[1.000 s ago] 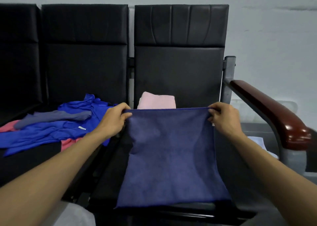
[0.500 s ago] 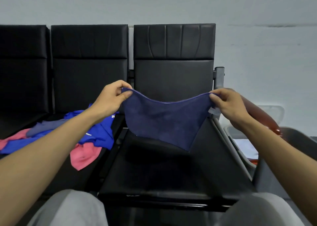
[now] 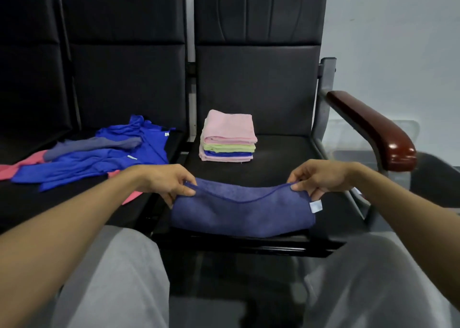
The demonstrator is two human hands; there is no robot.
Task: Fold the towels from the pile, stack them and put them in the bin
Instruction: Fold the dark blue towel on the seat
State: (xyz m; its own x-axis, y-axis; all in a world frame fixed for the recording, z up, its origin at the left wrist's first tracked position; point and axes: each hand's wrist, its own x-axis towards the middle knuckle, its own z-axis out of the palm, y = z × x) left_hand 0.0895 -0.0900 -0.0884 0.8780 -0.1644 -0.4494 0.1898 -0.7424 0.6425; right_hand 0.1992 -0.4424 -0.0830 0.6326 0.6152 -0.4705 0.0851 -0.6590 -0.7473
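The dark navy-blue microfibre towel [image 3: 241,213] is lying across the front part of the right-hand seat of the black padded bench [image 3: 281,153], with its lower portion resting on the cushion and its upper hem raised slightly and sagging in the middle. The left hand [image 3: 166,180] is pinching the upper left corner of the towel, with the thumb and curled fingers [image 3: 185,192] closing on the hem. The right hand [image 3: 321,177] is pinching the upper right corner in the same manner, its fingers [image 3: 298,187] curling round the edge. A small white label [image 3: 316,207] is hanging from the right side of the towel, just below the right hand. Behind the towel, nearer the backrest on the same seat, a stack of folded towels [image 3: 229,138] is sitting apart from it, pink on top with pale green, blue and pink layers beneath. On the adjoining seat to the left, a loose pile of unfolded towels [image 3: 99,153] in bright blue, grey-blue and coral pink is spreading over the cushion. A glossy reddish-brown armrest [image 3: 371,126] is bounding the bench on the right. Knees in light grey trousers [image 3: 112,278] are showing in the foreground.
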